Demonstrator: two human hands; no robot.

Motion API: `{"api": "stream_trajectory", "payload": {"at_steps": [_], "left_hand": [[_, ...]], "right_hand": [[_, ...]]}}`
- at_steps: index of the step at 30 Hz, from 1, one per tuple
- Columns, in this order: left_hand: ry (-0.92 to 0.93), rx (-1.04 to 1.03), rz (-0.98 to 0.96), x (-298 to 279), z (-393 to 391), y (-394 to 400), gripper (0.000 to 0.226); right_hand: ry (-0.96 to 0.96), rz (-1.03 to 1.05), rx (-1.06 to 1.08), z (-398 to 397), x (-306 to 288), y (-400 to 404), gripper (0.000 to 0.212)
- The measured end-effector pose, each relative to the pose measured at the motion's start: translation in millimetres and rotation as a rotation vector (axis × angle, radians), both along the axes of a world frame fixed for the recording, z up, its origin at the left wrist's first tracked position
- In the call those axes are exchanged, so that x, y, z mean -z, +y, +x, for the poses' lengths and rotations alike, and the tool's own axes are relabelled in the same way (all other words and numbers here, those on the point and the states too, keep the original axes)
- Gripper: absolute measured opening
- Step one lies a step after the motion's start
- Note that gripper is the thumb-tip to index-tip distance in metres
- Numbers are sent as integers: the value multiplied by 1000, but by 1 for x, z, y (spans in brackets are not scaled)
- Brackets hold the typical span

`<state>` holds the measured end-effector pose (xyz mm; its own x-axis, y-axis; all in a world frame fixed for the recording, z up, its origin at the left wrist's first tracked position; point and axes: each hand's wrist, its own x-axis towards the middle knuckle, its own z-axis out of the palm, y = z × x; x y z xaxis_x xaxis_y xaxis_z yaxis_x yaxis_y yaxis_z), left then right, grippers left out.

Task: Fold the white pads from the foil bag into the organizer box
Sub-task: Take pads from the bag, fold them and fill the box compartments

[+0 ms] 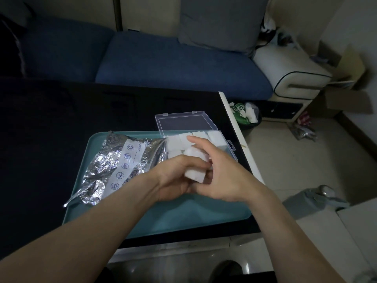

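- The foil bag (114,168) lies crumpled on the teal tray (142,217).
- Our left hand (175,178) curls round the white pad (194,173), held above the tray.
- Our right hand (224,176) pinches its other side, forefinger raised; we should crease squarely.
- The organizer box (183,122) sits just behind, lid open.

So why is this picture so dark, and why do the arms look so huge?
Head view: the room is dimly lit, so the table top is nearly black, while the foil bag throws bright glints; the wide lens stretches the forearms toward the bottom corners; the left hand, right hand and white pad look slightly soft.
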<state>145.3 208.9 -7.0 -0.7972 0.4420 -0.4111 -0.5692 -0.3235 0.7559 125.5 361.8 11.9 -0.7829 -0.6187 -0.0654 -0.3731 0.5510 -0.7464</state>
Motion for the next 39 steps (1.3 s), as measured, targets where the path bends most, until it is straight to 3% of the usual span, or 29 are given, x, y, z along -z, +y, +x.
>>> {"api": "stream_trajectory", "payload": {"at_steps": [3, 7, 10, 16, 20, 25, 29, 32, 35, 39], "left_hand": [[8, -85, -2, 1, 1, 7, 16], [40, -19, -69, 2, 5, 12, 18], [32, -94, -61, 6, 3, 17, 9], [102, -214, -78, 11, 3, 23, 20], [123, -120, -105, 12, 4, 27, 36], [114, 185, -229, 9, 10, 26, 30], [128, -62, -107, 9, 10, 32, 28], [86, -161, -133, 12, 6, 35, 18], [60, -110, -219, 13, 2, 33, 8], [25, 157, -159, 9, 6, 30, 21]], "right_hand": [[65, 49, 61, 3, 2, -4, 104], [151, 113, 67, 3, 0, -4, 70], [119, 68, -23, 6, 1, -5, 80], [191, 170, 41, 2, 2, 0, 88], [141, 209, 36, 1, 5, 5, 88], [107, 200, -121, 4, -1, 11, 93], [58, 315, -132, 7, 0, 13, 113], [-15, 219, -26, 6, -2, 20, 124], [-75, 140, -24, -1, -2, 33, 95], [-209, -49, -5, -10, 7, 49, 52]]}}
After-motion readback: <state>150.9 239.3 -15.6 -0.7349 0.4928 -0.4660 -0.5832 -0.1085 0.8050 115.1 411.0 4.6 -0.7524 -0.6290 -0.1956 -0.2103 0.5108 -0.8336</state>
